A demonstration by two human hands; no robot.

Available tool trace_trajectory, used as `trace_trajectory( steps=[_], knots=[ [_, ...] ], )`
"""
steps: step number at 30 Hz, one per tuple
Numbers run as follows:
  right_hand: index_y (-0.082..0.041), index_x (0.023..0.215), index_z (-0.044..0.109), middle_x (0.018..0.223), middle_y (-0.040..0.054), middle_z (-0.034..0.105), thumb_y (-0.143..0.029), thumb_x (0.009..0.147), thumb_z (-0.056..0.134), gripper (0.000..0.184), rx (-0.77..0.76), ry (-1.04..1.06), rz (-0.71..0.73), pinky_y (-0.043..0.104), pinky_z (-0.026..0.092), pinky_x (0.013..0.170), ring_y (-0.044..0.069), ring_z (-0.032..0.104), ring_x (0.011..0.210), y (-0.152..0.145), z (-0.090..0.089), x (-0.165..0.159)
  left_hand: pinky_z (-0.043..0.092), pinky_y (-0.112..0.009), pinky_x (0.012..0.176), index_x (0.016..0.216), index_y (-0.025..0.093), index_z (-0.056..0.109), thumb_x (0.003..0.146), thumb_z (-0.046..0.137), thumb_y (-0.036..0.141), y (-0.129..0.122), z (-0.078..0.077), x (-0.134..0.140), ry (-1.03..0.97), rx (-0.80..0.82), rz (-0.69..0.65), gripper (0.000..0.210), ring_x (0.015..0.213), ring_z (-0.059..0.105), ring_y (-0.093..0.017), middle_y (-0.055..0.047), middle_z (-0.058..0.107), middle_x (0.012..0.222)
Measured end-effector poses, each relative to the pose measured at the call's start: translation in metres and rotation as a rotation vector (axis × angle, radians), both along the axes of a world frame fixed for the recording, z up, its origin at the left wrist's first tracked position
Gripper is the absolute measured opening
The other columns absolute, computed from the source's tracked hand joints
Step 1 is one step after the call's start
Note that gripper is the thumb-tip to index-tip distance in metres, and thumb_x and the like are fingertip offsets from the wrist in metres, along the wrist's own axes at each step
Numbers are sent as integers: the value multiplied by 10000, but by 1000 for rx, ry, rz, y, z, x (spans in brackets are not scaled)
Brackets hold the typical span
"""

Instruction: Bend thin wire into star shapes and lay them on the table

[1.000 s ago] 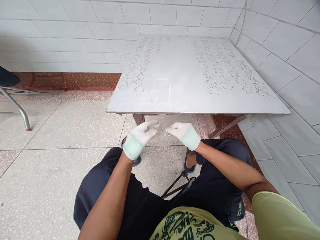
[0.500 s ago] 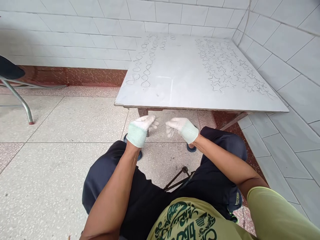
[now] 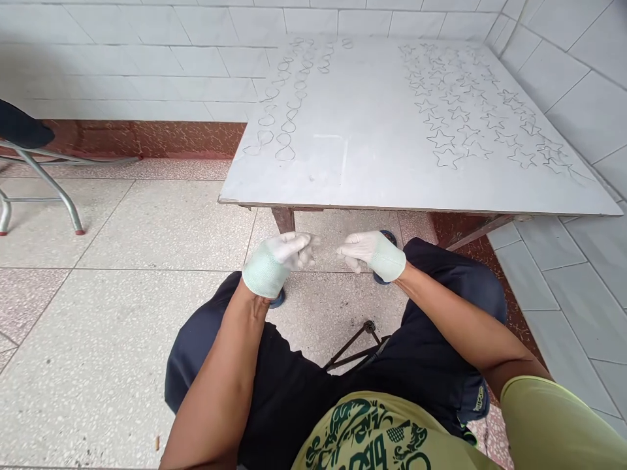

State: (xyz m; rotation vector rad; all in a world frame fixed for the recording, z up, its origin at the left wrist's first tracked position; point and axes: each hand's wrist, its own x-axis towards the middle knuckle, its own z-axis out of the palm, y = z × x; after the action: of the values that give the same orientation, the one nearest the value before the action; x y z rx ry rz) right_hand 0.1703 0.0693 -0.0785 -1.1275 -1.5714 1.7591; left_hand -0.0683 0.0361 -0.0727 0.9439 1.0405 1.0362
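Observation:
My left hand (image 3: 288, 253), in a white glove with a pale green cuff, is held in front of the table edge with thumb and fingers pinched together. Facing it across a small gap, my right hand (image 3: 368, 252) wears a matching glove and is also closed in a pinch. Whatever the fingertips hold, if anything, is too thin or blurred to make out. Beyond both hands lies the white tabletop (image 3: 372, 176). On its right are several thin, dark star-shaped outlines (image 3: 447, 158), and on its left several looped, figure-eight outlines (image 3: 286, 146).
A wooden table leg (image 3: 283, 219) stands just behind my left hand. Between my knees is a dark folding metal frame (image 3: 353, 349). A metal-legged chair (image 3: 63, 196) is at far left. Tiled walls (image 3: 568, 78) border the table at the back and right.
The view has tilted down and shifted slightly left, so the table looks larger. My hands are somewhat farther apart, both still pinched.

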Motion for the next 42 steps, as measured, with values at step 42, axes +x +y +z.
trace_trajectory(
  steps=[42],
  knots=[
    [-306, 1042, 858, 988, 6, 802, -367, 986, 715, 165, 779, -372, -15, 286, 518, 846, 188, 725, 939, -3, -5, 8, 400, -273, 483, 693, 185, 679, 676, 883, 575, 3, -27, 34, 109, -110, -86, 441, 455, 563, -139, -10, 609, 494]
  ],
)
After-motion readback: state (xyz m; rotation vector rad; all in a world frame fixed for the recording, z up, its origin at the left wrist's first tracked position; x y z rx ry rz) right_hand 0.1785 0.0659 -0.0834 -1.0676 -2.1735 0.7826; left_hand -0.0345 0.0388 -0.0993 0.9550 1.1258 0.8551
